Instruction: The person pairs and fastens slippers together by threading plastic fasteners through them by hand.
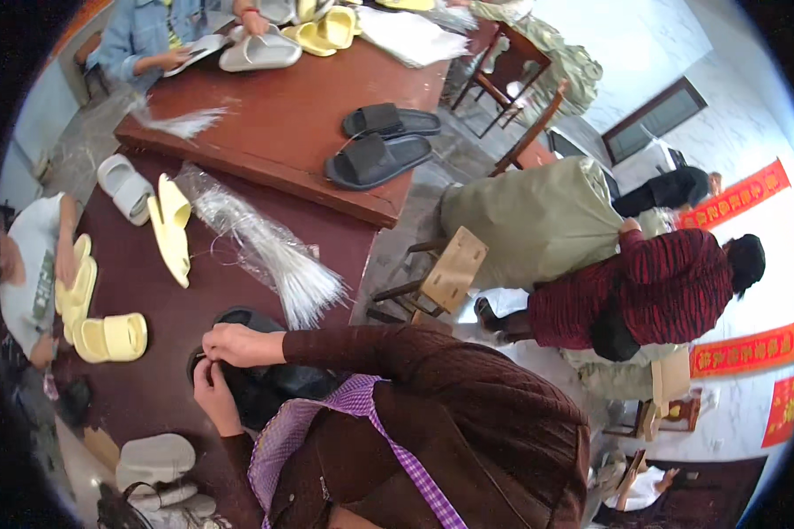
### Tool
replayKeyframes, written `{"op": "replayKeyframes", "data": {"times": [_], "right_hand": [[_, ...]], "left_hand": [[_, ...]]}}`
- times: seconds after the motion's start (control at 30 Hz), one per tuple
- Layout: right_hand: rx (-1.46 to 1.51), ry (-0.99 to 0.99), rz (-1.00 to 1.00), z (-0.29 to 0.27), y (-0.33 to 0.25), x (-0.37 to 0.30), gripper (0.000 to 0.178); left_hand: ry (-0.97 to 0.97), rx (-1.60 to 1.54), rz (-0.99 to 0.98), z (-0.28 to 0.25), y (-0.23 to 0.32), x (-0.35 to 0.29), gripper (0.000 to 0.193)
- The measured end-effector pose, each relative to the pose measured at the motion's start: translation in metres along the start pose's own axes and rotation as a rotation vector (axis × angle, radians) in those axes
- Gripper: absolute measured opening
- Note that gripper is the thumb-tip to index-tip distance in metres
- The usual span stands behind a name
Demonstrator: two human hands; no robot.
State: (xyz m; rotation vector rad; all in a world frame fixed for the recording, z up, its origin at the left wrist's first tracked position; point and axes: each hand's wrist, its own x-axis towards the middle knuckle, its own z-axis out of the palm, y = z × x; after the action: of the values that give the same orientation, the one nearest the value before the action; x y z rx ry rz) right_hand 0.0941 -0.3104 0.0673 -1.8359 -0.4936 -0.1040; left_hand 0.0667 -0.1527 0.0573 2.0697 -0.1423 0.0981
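Right hand (243, 344): bent in a pinching grip at the black slippers (254, 317); too small to tell what is grasped
Left hand (216, 397): just beside, also in a pinching grip; pinched item likewise unclear
Black slippers: on the dark red table (172, 379), close to both hands, partly hidden
White strands (278, 251): bundled in clear plastic, fanned at one end, on the same table
Yellow slipper (110, 339): on the table, opposite the hands
Checked apron (282, 432): purple, near the left wrist
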Motion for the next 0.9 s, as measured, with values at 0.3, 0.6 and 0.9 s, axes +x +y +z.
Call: {"op": "replayKeyframes", "data": {"times": [0.3,0.6,0.9], "right_hand": [[-0.023,-0.042,-0.077,-0.007,0.001,-0.013,0.007],[0.243,0.117,0.068,-0.014,0.002,-0.019,0.008],[0.431,0.154,0.182,-0.018,-0.004,-0.015,0.011]], "left_hand": [[-0.111,0.141,0.004,-0.007,0.008,0.001,0.013],[-0.028,-0.078,-0.137,-0.009,0.039,-0.003,0.012],[0.011,-0.448,-0.351,-0.011,0.039,-0.012,0.01]]}}
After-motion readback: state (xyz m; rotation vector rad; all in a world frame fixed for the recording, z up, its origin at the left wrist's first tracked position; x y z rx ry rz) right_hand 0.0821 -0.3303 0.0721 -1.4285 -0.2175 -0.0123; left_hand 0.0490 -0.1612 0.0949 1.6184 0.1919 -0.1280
